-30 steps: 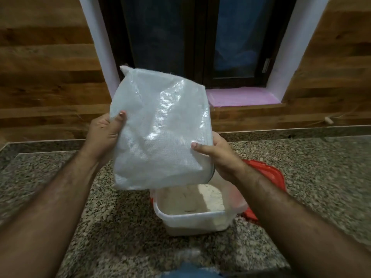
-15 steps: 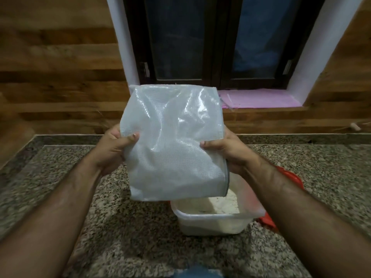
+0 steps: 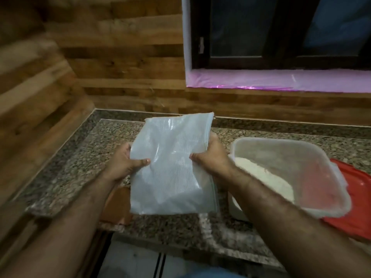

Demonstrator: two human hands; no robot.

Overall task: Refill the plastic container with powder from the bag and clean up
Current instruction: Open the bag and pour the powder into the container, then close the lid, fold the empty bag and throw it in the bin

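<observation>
A limp, flat white plastic bag [image 3: 172, 167] hangs in front of me over the granite counter [image 3: 80, 157]. My left hand [image 3: 124, 163] pinches its left edge and my right hand [image 3: 210, 159] grips its right edge. To the right stands the clear plastic container [image 3: 301, 157], open, with white powder [image 3: 267, 177] heaped in its left half. The bag is beside the container, not over it. The red lid [image 3: 359, 201] lies under and behind the container's right side.
The counter ends at a wooden wall on the left and back. A dark window with a pink-lined sill [image 3: 281, 79] is behind. A brown object [image 3: 116, 205] shows under the bag near the counter's front edge. Floor is visible below.
The bag has moved left and down, off the container, and now hangs flat beside it. My view has swung left, so the container sits at the right.
</observation>
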